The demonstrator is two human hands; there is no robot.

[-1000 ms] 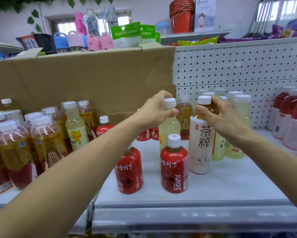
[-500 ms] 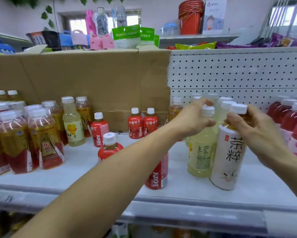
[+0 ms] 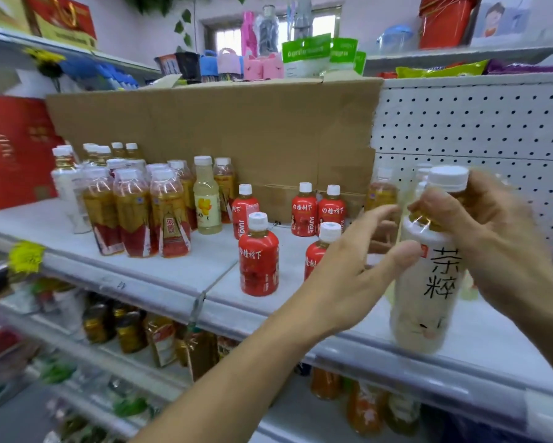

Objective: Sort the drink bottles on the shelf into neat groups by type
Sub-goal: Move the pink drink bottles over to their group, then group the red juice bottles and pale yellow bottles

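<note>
While the right hand (image 3: pixel 492 231) pinches the white tea bottle (image 3: pixel 428 292) by its neck at the shelf (image 3: pixel 160 276) front, the left hand (image 3: pixel 348 266) hangs spread beside it, empty. Behind: red juice bottles (image 3: pixel 258 263) scattered. Far left: pale yellow bottle (image 3: pixel 207 203) stuck among amber bottles (image 3: pixel 134 215). Sorting likely under half done.

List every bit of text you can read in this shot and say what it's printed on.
"茶粹": on the white bottle that the right hand grips.
"山楂树下": across the front red bottle.
"JUICE": down the side of the back red bottle.
Too blurred or small to read: the green packs above the cardboard, and the labels of the amber bottles.
</note>
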